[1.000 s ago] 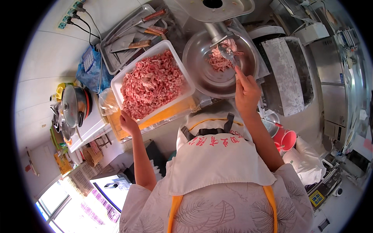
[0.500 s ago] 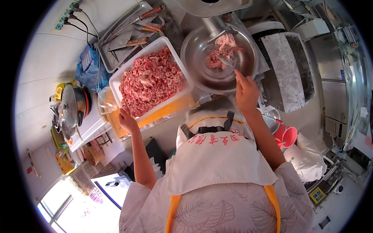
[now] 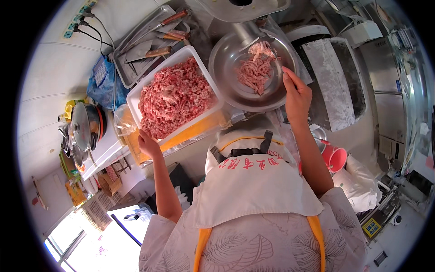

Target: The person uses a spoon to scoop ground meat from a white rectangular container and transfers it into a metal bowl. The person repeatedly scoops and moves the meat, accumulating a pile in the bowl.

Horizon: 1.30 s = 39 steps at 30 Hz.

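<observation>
My left hand point(image 3: 149, 145) grips the near left corner of a white plastic tub point(image 3: 210, 71) heaped with minced meat point(image 3: 174, 99). To its right stands a wide steel bowl point(image 3: 224, 93) under the metal outlet of a meat grinder point(image 3: 247, 34). Fresh mince hangs from the outlet, and a loose pile of mince point(image 3: 253, 75) lies in the bowl. My right hand point(image 3: 298, 97), at the bowl's right rim, holds a thin metal spoon point(image 3: 277, 62) by its handle. The spoon's tip is by the hanging mince, and its bowl is hard to make out.
Behind the tub, a metal tray point(image 3: 129, 81) carries knives and a cleaver point(image 3: 140, 51). A blue plastic bag point(image 3: 105, 81) and a lidded pot point(image 3: 86, 124) stand to the left. On the right are a frosty chest point(image 3: 333, 84) and a red bucket point(image 3: 335, 157).
My right hand has moved right and slightly toward me with the spoon, whose tip has left the mince in the bowl. That mince now lies more spread out. My left hand stays at the tub.
</observation>
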{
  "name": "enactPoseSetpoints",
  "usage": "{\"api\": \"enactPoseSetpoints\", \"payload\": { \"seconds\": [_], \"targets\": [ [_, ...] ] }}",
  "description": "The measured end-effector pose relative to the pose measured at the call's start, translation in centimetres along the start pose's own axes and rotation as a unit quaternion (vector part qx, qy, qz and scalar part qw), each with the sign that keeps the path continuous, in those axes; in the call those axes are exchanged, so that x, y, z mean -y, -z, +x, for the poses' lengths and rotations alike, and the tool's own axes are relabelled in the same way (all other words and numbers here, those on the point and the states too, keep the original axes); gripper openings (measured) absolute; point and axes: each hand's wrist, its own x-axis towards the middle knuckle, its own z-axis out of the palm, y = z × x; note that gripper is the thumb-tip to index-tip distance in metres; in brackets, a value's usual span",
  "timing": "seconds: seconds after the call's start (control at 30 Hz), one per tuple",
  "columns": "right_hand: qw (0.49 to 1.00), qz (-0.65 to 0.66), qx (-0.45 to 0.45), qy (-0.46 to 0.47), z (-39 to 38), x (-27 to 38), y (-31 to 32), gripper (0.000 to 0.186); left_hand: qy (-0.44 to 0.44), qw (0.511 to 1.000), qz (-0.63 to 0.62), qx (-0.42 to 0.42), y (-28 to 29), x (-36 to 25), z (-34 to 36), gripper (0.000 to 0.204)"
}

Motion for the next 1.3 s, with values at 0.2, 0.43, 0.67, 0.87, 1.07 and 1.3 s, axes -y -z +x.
{"api": "enactPoseSetpoints", "payload": {
  "seconds": [0.2,0.43,0.67,0.87,1.07,1.3],
  "targets": [
    [0.989,-0.067,-0.012,0.129,-0.6,-0.5,-1.0,0.027,-0.004,0.999,0.038,-0.007,0.0,-1.1,-0.5,0.055],
    [0.916,-0.258,-0.016,0.306,-1.4,-2.9,-1.5,0.052,-0.012,0.997,0.077,-0.008,0.3,-0.1,0.0,0.058],
    [0.838,-0.369,0.005,0.401,-0.8,-4.1,-1.5,0.054,-0.002,0.999,0.042,0.009,0.3,-0.5,-0.2,0.057],
    [0.868,-0.349,0.040,0.350,-0.9,-5.4,-0.4,0.046,-0.016,0.999,0.032,-0.005,0.0,-1.6,-0.8,0.057],
    [0.949,-0.209,0.028,0.233,-1.1,-7.2,-0.2,0.028,-0.040,0.998,0.035,-0.020,-0.2,-0.5,-0.3,0.055],
    [0.978,-0.174,0.069,0.094,-1.1,-7.4,0.3,0.025,-0.032,0.999,0.008,-0.004,0.2,-0.1,-0.5,0.055]
  ]
}}
